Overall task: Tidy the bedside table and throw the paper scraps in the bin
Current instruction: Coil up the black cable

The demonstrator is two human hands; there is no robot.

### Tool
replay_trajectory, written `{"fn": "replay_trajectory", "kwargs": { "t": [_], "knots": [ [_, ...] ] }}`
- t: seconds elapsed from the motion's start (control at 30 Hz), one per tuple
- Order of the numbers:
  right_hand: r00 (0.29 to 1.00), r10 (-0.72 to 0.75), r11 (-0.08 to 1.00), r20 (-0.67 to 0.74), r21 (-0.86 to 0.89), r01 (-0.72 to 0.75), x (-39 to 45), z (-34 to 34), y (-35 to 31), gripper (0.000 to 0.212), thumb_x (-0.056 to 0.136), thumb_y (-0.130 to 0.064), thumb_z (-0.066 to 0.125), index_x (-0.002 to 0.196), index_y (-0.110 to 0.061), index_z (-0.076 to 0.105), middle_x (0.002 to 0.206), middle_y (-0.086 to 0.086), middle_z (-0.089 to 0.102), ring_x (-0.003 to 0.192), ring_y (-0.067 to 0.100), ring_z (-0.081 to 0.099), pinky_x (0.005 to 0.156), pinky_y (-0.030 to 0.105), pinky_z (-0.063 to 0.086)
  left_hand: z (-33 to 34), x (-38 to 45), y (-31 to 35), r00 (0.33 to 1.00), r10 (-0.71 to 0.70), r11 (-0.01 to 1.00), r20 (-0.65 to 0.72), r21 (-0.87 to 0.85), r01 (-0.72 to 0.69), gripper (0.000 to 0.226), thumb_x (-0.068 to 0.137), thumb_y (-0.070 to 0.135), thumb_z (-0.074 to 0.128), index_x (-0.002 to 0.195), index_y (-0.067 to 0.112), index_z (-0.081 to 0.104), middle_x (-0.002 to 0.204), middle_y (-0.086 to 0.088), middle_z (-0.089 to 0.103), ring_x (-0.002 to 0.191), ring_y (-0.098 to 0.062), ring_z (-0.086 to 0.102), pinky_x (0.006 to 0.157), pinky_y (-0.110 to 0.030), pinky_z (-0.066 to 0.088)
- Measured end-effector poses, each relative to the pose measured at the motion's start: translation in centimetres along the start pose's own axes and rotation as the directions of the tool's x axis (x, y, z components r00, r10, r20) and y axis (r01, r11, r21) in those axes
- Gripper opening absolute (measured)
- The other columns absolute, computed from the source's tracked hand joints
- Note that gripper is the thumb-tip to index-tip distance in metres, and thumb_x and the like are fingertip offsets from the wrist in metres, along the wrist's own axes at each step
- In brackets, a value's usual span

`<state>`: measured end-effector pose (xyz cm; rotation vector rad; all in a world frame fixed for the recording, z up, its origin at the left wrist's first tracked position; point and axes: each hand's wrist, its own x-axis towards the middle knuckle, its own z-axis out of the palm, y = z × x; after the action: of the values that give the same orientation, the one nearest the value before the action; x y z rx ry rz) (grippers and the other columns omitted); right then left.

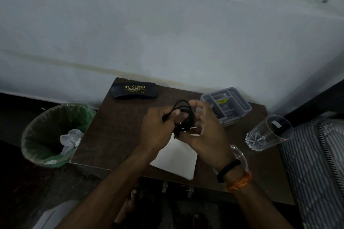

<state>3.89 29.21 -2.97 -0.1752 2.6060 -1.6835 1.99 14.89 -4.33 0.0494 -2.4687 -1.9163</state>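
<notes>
Above the middle of the brown bedside table [119, 135], both hands hold a coiled black cable [183, 115]. My left hand [158, 130] pinches one end of the cable between thumb and fingers. My right hand [204, 132] supports the loops with spread fingers. A white sheet of paper [178, 160] lies flat on the table under my hands. To the left of the table stands a bin [46, 135] with a green liner and crumpled white scraps [69, 140] inside.
A black spectacle case [134, 90] lies at the table's back edge by the wall. A grey compartment tray [226, 105] sits at the back right. A clear drinking glass [268, 134] stands near the right edge, beside a striped mattress [316, 163].
</notes>
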Motion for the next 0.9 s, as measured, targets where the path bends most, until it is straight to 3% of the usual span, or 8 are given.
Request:
{"fn": "replay_trajectory", "kwargs": {
  "t": [0.1, 0.2, 0.43, 0.53, 0.6, 0.67, 0.8, 0.9],
  "knots": [
    [0.976, -0.191, 0.960, -0.105, -0.225, 0.164, -0.4, 0.3, 0.1, 0.046, 0.077, -0.024, 0.082, 0.114, -0.027, 0.055, 0.108, -0.014, 0.064, 0.093, 0.000, 0.063, 0.076, 0.020, 0.055, 0.1, -0.1, -0.1, 1.000, -0.002, 1.000, -0.006, -0.007, 0.002, 0.020, 0.097, 0.024, 0.058, 0.106, 0.020, 0.076, 0.091, 0.005, 0.077, 0.087, -0.008, 0.072, 0.082, -0.039, 0.061],
    [0.922, -0.344, 0.859, -0.176, -0.456, 0.233, -0.6, 0.6, 0.4, 0.018, 0.085, -0.024, 0.075, 0.101, -0.024, 0.068, 0.119, -0.004, 0.060, 0.100, 0.004, 0.057, 0.082, 0.023, 0.052, 0.1, 0.1, -0.6, 1.000, -0.024, 0.999, -0.007, -0.043, 0.024, 0.022, 0.099, 0.021, 0.055, 0.102, 0.016, 0.076, 0.086, 0.001, 0.077, 0.081, -0.012, 0.073, 0.079, -0.042, 0.062],
    [0.849, -0.500, 0.815, -0.173, -0.427, 0.393, -1.3, 2.0, -0.7, 0.006, 0.093, -0.012, 0.065, 0.098, -0.010, 0.067, 0.096, 0.001, 0.066, 0.086, 0.007, 0.060, 0.076, 0.023, 0.051, -0.1, 0.4, -0.9, 0.987, -0.044, 0.998, -0.156, -0.040, 0.038, 0.022, 0.099, 0.020, 0.056, 0.107, 0.015, 0.075, 0.090, 0.000, 0.076, 0.084, -0.014, 0.072, 0.080, -0.045, 0.060],
    [0.862, -0.403, 0.911, -0.306, -0.227, 0.345, -1.3, 1.3, -1.6, 0.005, 0.094, -0.012, 0.065, 0.097, -0.011, 0.067, 0.093, -0.001, 0.070, 0.086, 0.007, 0.068, 0.077, 0.024, 0.055, -0.6, 0.6, -0.5, 0.983, -0.015, 1.000, -0.185, -0.020, 0.011, 0.023, 0.098, 0.022, 0.056, 0.111, 0.018, 0.074, 0.097, 0.003, 0.076, 0.093, -0.011, 0.070, 0.085, -0.039, 0.059],
    [0.875, -0.180, 0.966, -0.449, 0.090, 0.244, -0.6, 0.2, -1.9, 0.007, 0.090, -0.005, 0.068, 0.095, -0.009, 0.065, 0.087, 0.003, 0.073, 0.079, 0.017, 0.073, 0.072, 0.032, 0.059, -0.8, 0.6, -0.2, 0.985, -0.005, 1.000, -0.171, -0.029, 0.000, 0.023, 0.098, 0.021, 0.056, 0.113, 0.017, 0.073, 0.099, 0.001, 0.075, 0.097, -0.013, 0.068, 0.087, -0.037, 0.059],
    [0.885, -0.005, 0.937, -0.466, 0.308, 0.167, 0.1, -1.0, -1.6, 0.012, 0.087, 0.002, 0.068, 0.096, -0.003, 0.063, 0.084, 0.011, 0.073, 0.074, 0.024, 0.074, 0.068, 0.036, 0.061, -0.9, 0.7, 0.0, 0.991, -0.042, 0.989, -0.125, -0.147, 0.023, 0.021, 0.099, 0.019, 0.056, 0.112, 0.016, 0.072, 0.090, 0.000, 0.072, 0.091, -0.015, 0.068, 0.083, -0.038, 0.060],
    [0.925, -0.099, 0.994, -0.368, 0.000, 0.107, 0.5, -3.1, 0.1, 0.012, 0.086, -0.001, 0.070, 0.094, -0.008, 0.073, 0.086, 0.003, 0.073, 0.074, 0.012, 0.072, 0.069, 0.027, 0.060, -1.1, 0.9, 0.4, 0.990, -0.142, 0.920, 0.020, -0.366, 0.140, 0.021, 0.101, 0.012, 0.050, 0.108, 0.009, 0.069, 0.073, -0.002, 0.058, 0.079, -0.017, 0.060, 0.082, -0.038, 0.059],
    [0.928, -0.195, 0.973, -0.317, -0.184, 0.142, 0.5, -4.1, 1.1, 0.009, 0.090, -0.008, 0.069, 0.096, -0.011, 0.074, 0.090, 0.001, 0.068, 0.069, 0.008, 0.069, 0.067, 0.030, 0.060, -1.4, 1.1, 0.4, 0.980, -0.141, 0.877, 0.139, -0.442, 0.188, 0.019, 0.100, 0.011, 0.049, 0.106, 0.006, 0.067, 0.071, 0.001, 0.057, 0.077, -0.013, 0.059, 0.084, -0.037, 0.058]
  ]
}}
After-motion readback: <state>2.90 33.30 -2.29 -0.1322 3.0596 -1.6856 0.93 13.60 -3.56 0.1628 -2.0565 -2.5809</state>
